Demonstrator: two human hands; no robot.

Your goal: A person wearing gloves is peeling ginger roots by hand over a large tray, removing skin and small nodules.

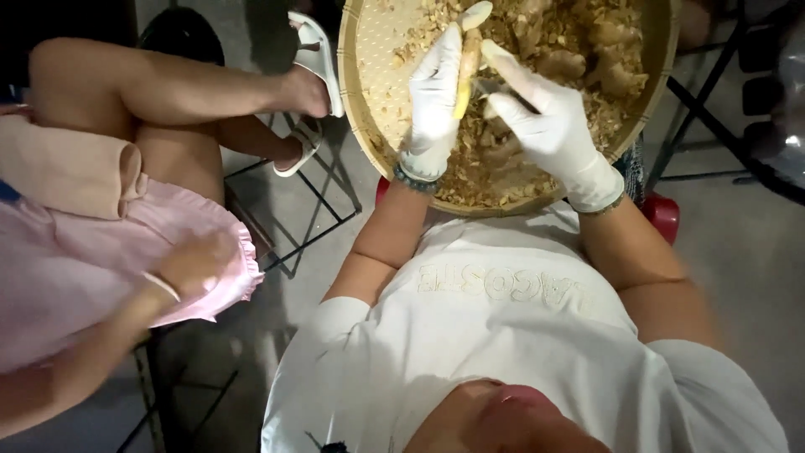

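We are peeling: left grip (434,92) closing around a yellow root (466,67), right grip (549,117) clasping a knife (495,87) beside it, over the tray (356,67); next, a careful scrape

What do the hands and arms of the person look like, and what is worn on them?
Both the left hand and the right hand wear thin white gloves that end at the wrists. A dark green bead bracelet sits at the left cuff, and a thin bracelet at the right cuff. The forearms are bare; short white sleeves cover the upper arms.
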